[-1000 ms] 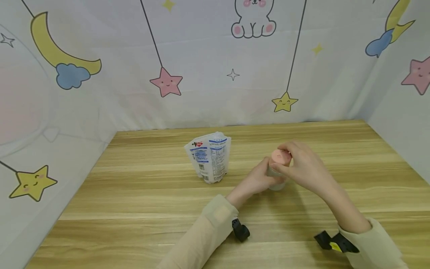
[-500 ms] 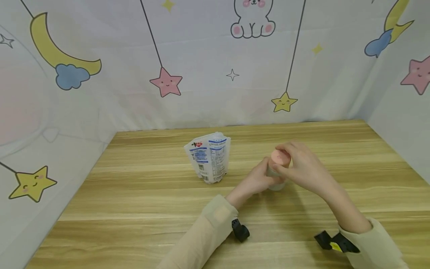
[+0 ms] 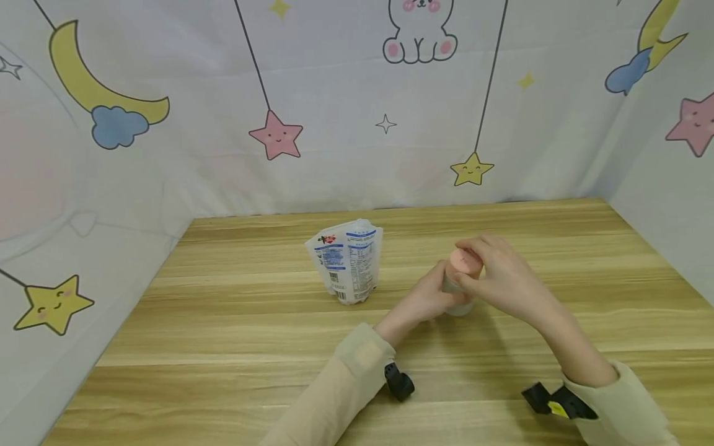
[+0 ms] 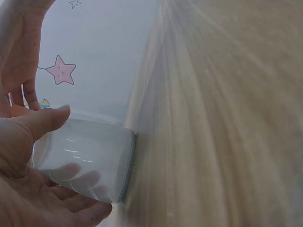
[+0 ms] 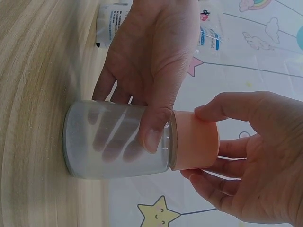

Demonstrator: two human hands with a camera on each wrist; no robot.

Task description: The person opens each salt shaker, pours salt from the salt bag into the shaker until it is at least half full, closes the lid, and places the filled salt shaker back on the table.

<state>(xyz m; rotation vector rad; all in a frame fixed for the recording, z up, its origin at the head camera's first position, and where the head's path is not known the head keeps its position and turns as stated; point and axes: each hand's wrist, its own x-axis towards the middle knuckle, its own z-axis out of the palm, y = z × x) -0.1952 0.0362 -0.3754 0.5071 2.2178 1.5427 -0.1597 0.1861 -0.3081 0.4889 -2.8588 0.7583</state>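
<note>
A clear glass jar (image 5: 85, 161) with a pinkish-orange lid (image 5: 195, 142) stands upright on the wooden table. My left hand (image 3: 426, 296) wraps round the jar's body, its fingers visible through the glass in the right wrist view. At the top, my right hand (image 3: 504, 272) pinches the lid between thumb and fingers. In the left wrist view the jar (image 4: 90, 151) looks whitish inside; whether that is its contents I cannot tell. The lid sits on the jar's mouth.
A white pouch (image 3: 348, 263) with blue and red print stands upright on the table (image 3: 223, 347), left of the jar. Behind it hangs a pale cloth (image 3: 334, 93) printed with stars and moons. Dark cameras are strapped at both wrists.
The right fingers and the lid have turned slightly on the jar. The left hand keeps its grip, and the pouch has not moved.
</note>
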